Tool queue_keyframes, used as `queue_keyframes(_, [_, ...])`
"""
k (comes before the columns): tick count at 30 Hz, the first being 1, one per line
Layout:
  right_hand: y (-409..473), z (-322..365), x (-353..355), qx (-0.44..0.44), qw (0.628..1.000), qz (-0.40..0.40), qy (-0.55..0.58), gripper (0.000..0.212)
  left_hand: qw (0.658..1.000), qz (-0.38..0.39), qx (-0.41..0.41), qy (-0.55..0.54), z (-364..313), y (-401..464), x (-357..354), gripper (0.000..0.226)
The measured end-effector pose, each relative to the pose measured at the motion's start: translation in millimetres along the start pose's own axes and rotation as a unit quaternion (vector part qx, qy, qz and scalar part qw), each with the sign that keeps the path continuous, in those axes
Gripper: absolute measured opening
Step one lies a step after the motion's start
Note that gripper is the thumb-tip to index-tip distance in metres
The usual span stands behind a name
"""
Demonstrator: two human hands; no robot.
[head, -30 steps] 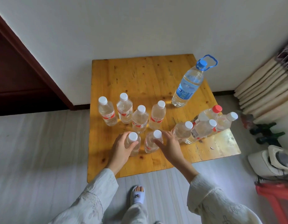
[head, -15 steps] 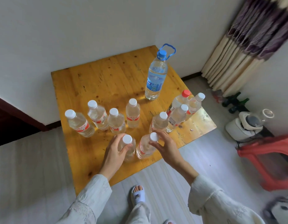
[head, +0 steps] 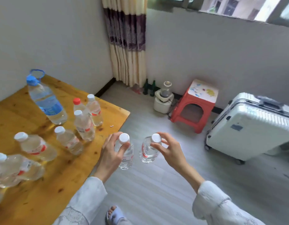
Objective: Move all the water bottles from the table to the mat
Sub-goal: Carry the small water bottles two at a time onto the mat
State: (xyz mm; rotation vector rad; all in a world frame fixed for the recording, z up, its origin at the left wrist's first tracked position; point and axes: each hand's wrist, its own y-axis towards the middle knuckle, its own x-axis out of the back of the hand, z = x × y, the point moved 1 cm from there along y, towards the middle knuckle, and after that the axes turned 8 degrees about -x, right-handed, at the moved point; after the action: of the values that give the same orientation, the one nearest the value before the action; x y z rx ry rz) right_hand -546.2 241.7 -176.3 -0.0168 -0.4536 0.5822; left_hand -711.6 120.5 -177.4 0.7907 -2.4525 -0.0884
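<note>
My left hand (head: 112,155) grips a small clear water bottle (head: 126,157) with a white cap by its neck. My right hand (head: 170,151) holds a second small bottle (head: 147,151) the same way. Both bottles hang upright over the grey floor, just past the right edge of the low wooden table (head: 48,184). Several small bottles still stand on the table, among them one with a red cap (head: 79,106). A large bottle with a blue cap and handle (head: 46,101) stands at the table's back. No mat is in view.
A red plastic stool (head: 195,108) and a white appliance (head: 163,99) stand by the far wall. A white suitcase (head: 251,127) sits at the right. A curtain (head: 127,41) hangs in the corner with dark glass bottles (head: 149,86) below it. My slippered foot (head: 114,215) is at the bottom.
Both hands have lifted their bottles off the table and carried them right, over the floor. The view has swung right, bringing the stool and suitcase into sight.
</note>
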Motion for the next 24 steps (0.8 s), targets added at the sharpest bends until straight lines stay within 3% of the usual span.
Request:
queue_keyframes(10, [-114,-92,236,-0.07,0.966,-0.246,0.03,0.03,0.968,0.197,-0.12,-0.1,-152,-8,-229,0.025])
queue_keyframes(16, [-191,-150,343,-0.127,0.905,-0.402,0.052,0.028,0.905,0.354,-0.192,-0.139,-243,-30,-362,0.027])
queue_keyframes(24, [-287,-233,467,-0.211,0.81,-0.545,0.042,0.028,0.799,0.518,-0.237,-0.193,-357,-75,-527,0.017])
